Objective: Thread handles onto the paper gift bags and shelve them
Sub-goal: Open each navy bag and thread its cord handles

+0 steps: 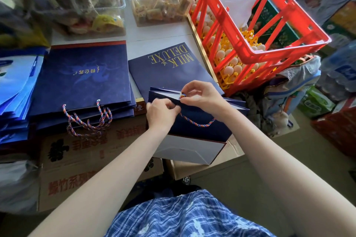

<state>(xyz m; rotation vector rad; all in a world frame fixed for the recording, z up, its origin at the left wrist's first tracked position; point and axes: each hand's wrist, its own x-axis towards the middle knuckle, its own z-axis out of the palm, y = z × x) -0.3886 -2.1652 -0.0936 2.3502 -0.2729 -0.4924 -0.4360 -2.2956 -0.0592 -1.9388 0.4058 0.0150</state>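
Note:
A navy paper gift bag (pixel 194 131) stands partly open in front of me, its white base toward me. My left hand (pixel 161 113) pinches the bag's top edge. Just above that edge my right hand (pixel 200 95) pinches the end of a red, blue and white twisted cord handle (pixel 198 123). The cord hangs in a loop across the bag's front. Under this bag lies a flat navy bag printed MILK DELUXE (pixel 169 69). To the left is a stack of navy bags (pixel 84 81) with cord handles (pixel 86 121) hanging over its near edge.
A red plastic crate (pixel 269 31) holding egg trays stands at the right. Clear tubs of wrapped snacks (pixel 159 4) sit at the back. Cardboard boxes (pixel 81 161) lie below the stack. More blue bags (pixel 17 84) pile up at far left.

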